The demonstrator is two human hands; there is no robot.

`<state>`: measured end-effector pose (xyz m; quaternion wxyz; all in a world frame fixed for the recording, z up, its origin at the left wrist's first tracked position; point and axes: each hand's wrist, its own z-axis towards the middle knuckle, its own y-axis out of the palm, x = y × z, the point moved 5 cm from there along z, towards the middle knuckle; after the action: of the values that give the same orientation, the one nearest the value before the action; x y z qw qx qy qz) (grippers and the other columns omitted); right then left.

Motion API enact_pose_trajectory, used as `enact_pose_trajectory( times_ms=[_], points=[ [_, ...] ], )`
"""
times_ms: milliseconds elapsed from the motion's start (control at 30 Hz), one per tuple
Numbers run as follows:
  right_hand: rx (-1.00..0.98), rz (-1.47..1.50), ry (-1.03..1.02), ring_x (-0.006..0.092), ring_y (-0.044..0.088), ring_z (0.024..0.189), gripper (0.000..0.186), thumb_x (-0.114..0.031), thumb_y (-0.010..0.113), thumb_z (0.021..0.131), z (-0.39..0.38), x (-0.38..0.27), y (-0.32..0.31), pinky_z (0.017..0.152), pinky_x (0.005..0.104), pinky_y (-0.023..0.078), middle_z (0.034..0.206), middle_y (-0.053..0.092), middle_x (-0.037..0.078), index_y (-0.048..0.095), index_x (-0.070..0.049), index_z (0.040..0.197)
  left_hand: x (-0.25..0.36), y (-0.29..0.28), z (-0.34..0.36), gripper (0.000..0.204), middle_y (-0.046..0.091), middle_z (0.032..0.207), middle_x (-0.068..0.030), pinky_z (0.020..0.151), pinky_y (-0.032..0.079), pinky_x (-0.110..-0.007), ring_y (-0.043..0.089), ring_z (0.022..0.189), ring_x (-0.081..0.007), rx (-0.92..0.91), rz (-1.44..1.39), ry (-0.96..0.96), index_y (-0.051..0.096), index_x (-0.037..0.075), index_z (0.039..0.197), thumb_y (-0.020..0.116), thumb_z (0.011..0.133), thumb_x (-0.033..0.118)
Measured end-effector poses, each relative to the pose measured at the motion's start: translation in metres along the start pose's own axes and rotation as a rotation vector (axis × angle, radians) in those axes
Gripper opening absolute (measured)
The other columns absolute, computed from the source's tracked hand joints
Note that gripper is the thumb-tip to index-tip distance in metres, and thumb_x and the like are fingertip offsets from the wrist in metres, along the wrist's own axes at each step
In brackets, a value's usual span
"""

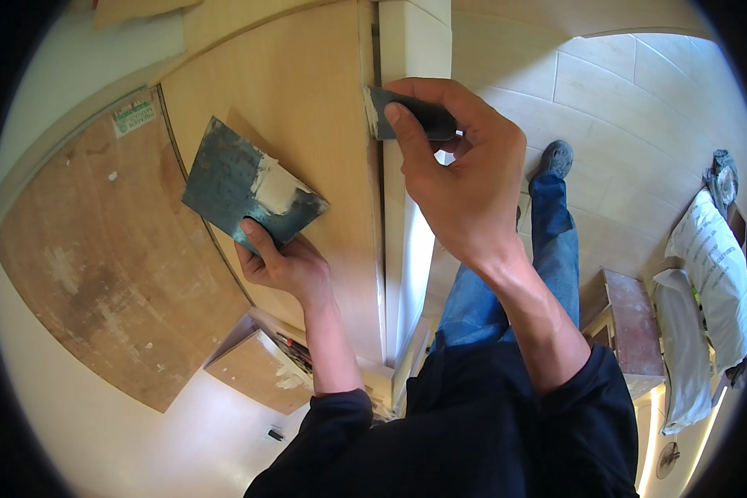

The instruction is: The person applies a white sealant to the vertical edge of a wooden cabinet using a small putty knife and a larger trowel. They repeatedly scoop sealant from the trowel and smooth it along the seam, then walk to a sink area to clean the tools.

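Note:
My left hand (pixel 286 264) grips a dark, flat metal plate (pixel 228 178) by its lower edge, thumb on top. A lump of cream-coloured filler (pixel 275 187) lies on the plate's right side. In my right hand (pixel 469 166) is a putty knife (pixel 419 118), its thumb pressed along the dark blade. The knife's pale-smeared left end meets the edge of a light wooden panel (pixel 307 91), beside a narrow dark gap. Part of the knife is hidden behind my fingers.
A brown wooden board (pixel 100 257) with pale smears lies at the left. White sacks (pixel 714 274) stand at the right, beside a small wooden box (pixel 635 324). Pale tiles cover the floor (pixel 589 108). A white upright strip (pixel 413 66) runs along the panel's right side.

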<state>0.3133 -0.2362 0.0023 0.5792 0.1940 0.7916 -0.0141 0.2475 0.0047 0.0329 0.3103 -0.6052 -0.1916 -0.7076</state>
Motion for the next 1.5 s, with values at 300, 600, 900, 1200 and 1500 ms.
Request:
enact_pose_trajectory(
  times_ms=[300,600,900,1200,1500],
  points=[
    [0.054,-0.243,-0.152,0.0077,0.067,0.069,0.019,0.002,0.068,0.088,0.001,-0.006,0.001,0.063,0.0223,0.054,0.079,0.074,0.01,0.073,0.004,0.106,-0.001,-0.001,0.0,0.031,0.069,0.111,-0.0124,0.094,0.05,-0.034,0.063,0.1,-0.0169,-0.005,-0.003,-0.01,0.064,-0.007,0.109,0.066,0.1,0.023],
    [0.067,-0.008,-0.009,0.0075,0.065,0.066,0.017,0.001,0.069,0.088,-0.004,0.002,-0.004,0.06,0.0235,0.053,0.079,0.074,0.009,0.073,0.004,0.105,-0.005,-0.008,0.001,0.034,0.068,0.116,-0.0134,0.094,0.05,-0.035,0.063,0.103,-0.019,0.009,0.031,-0.028,0.063,-0.008,0.113,0.066,0.1,0.024],
    [0.059,-0.189,-0.162,0.0282,0.069,0.057,0.016,0.0,0.065,0.084,0.023,-0.015,-0.004,0.058,0.0353,0.052,0.07,0.069,0.02,0.073,0.004,0.097,-0.008,-0.013,0.003,0.04,0.066,0.123,-0.0161,0.096,0.052,-0.038,0.064,0.108,-0.0225,-0.015,0.042,-0.038,0.061,-0.009,0.12,0.068,0.099,0.025],
    [0.034,-0.088,-0.033,0.0071,0.065,0.068,0.017,-0.003,0.07,0.088,0.009,-0.003,-0.006,0.058,0.0215,0.051,0.08,0.074,0.008,0.075,0.001,0.104,-0.007,-0.012,0.004,0.037,0.068,0.119,-0.0147,0.095,0.052,-0.036,0.065,0.105,-0.021,-0.033,0.036,-0.031,0.063,-0.007,0.116,0.07,0.098,0.025],
    [0.034,-0.196,-0.1,0.0275,0.07,0.056,0.015,-0.002,0.066,0.084,0.003,-0.009,-0.003,0.056,0.0334,0.053,0.068,0.069,0.019,0.071,0.005,0.097,-0.007,-0.01,0.003,0.036,0.067,0.12,-0.0146,0.095,0.051,-0.036,0.064,0.106,-0.0205,-0.029,0.038,-0.035,0.063,-0.007,0.117,0.069,0.098,0.023]
  ],
)
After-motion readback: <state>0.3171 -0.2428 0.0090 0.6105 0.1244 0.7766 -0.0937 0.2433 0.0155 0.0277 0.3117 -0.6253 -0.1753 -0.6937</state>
